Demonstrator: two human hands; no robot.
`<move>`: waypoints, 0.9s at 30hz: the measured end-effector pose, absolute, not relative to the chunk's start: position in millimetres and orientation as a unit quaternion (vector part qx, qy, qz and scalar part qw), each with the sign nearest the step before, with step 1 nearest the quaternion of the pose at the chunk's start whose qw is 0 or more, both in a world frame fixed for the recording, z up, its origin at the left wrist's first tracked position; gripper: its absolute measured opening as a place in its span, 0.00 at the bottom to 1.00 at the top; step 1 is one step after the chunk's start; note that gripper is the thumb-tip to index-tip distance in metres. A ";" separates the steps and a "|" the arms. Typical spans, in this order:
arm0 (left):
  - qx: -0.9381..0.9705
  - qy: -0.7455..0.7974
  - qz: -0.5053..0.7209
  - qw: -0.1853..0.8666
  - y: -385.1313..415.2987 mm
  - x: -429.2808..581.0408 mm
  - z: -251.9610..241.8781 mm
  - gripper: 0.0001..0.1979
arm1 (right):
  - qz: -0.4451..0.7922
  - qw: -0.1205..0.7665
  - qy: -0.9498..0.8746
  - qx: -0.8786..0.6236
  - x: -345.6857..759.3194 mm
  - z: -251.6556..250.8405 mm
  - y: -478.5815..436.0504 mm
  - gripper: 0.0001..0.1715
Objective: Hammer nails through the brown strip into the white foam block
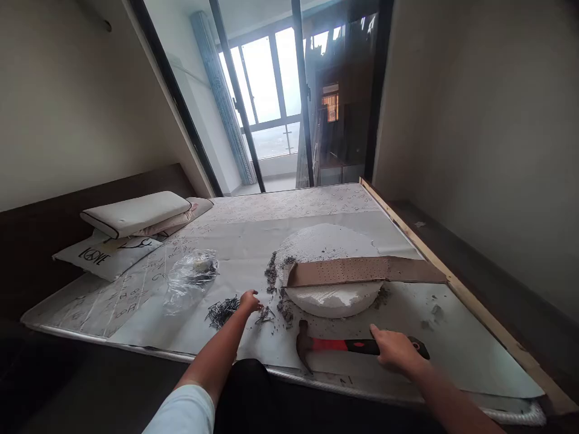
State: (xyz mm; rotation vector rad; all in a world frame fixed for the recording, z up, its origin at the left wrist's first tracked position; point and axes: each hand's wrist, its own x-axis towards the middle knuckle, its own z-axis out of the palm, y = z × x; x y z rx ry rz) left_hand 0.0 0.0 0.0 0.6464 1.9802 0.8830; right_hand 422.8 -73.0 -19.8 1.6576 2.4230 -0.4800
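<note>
My left arm stretches forward, left hand (250,300) knuckles-up, fingers curled down onto the scattered nails (221,311); I cannot tell whether it pinches any. My right hand (395,349) is wrapped around the handle of the claw hammer (337,345), which lies flat near me, head leftward, before the white foam disc (332,295).

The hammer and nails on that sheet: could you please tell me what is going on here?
The person's right hand grips the handle of a hammer, low over the sheet. The left hand reaches into a scatter of nails. Behind them sits a white round slab with a perforated brown strip across it.
</note>
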 end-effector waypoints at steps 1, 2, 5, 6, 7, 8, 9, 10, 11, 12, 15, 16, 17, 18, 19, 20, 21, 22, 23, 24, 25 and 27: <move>0.256 0.783 0.363 0.436 -0.8 -1.5 4.0 0.21 | -0.155 0.078 0.813 0.556 422.1 -18.2 -73.5 0.34; 0.255 0.772 0.373 0.447 -2.0 -2.9 8.3 0.22 | -0.150 0.073 0.814 0.557 421.4 -16.2 -74.1 0.32; 0.257 0.737 0.400 0.481 -7.5 -4.9 20.3 0.20 | -0.136 0.057 0.815 0.560 419.7 -10.0 -75.1 0.20; 0.256 0.726 0.405 0.493 -9.6 -4.8 23.6 0.18 | -0.133 0.051 0.816 0.560 419.6 -8.4 -75.2 0.17; 0.255 0.719 0.408 0.502 -11.7 -4.1 26.5 0.16 | -0.131 0.045 0.817 0.559 419.6 -7.3 -75.2 0.15; 0.252 0.713 0.408 0.512 -13.8 -3.2 28.9 0.14 | -0.129 0.041 0.818 0.559 419.7 -6.7 -75.1 0.14; 0.248 0.707 0.402 0.526 -15.8 -1.9 30.8 0.13 | -0.128 0.038 0.818 0.559 419.9 -6.4 -74.8 0.13; 0.243 0.700 0.390 0.547 -17.8 -0.4 32.6 0.13 | -0.128 0.037 0.818 0.560 420.2 -6.5 -74.5 0.13; 0.239 0.690 0.374 0.572 -19.9 1.0 34.1 0.13 | -0.128 0.036 0.818 0.560 420.4 -6.8 -74.1 0.13; 0.235 0.679 0.354 0.599 -21.8 2.4 35.6 0.15 | -0.127 0.034 0.818 0.560 420.5 -7.3 -73.7 0.13; 0.234 0.648 0.297 0.661 -26.5 5.3 40.8 0.20 | -0.126 0.031 0.819 0.560 420.4 -8.4 -72.4 0.13; 0.237 0.644 0.285 0.670 -27.5 5.9 42.8 0.21 | -0.125 0.031 0.818 0.560 420.2 -8.4 -71.9 0.14; 0.240 0.640 0.277 0.676 -28.0 6.4 45.0 0.22 | -0.125 0.031 0.818 0.561 420.0 -8.1 -71.6 0.14; 0.243 0.636 0.274 0.680 -28.1 6.9 47.2 0.22 | -0.126 0.031 0.817 0.562 419.8 -7.4 -71.3 0.14; 0.245 0.633 0.275 0.681 -27.7 7.8 49.5 0.22 | -0.127 0.031 0.816 0.563 419.5 -6.5 -71.0 0.14; 0.247 0.631 0.281 0.680 -26.9 9.2 51.8 0.22 | -0.128 0.031 0.815 0.564 419.1 -5.2 -70.8 0.14; 0.249 0.629 0.290 0.677 -25.5 11.4 54.3 0.22 | -0.129 0.030 0.814 0.565 418.7 -3.7 -70.6 0.14; 0.253 0.630 0.297 0.672 -23.6 14.5 56.9 0.21 | -0.130 0.030 0.814 0.565 418.2 -2.1 -70.5 0.14; 0.260 0.631 0.299 0.666 -21.2 18.6 59.7 0.21 | -0.132 0.029 0.813 0.566 417.7 -0.4 -70.4 0.15; 0.271 0.635 0.299 0.659 -18.2 23.8 62.9 0.21 | -0.133 0.029 0.812 0.567 417.2 1.2 -70.2 0.15; 0.285 0.638 0.295 0.651 -14.6 29.9 66.6 0.22 | -0.134 0.028 0.811 0.568 416.7 2.7 -70.0 0.15; 0.319 0.640 0.287 0.637 -6.1 44.5 75.2 0.20 | -0.138 0.028 0.810 0.569 415.9 5.0 -69.4 0.15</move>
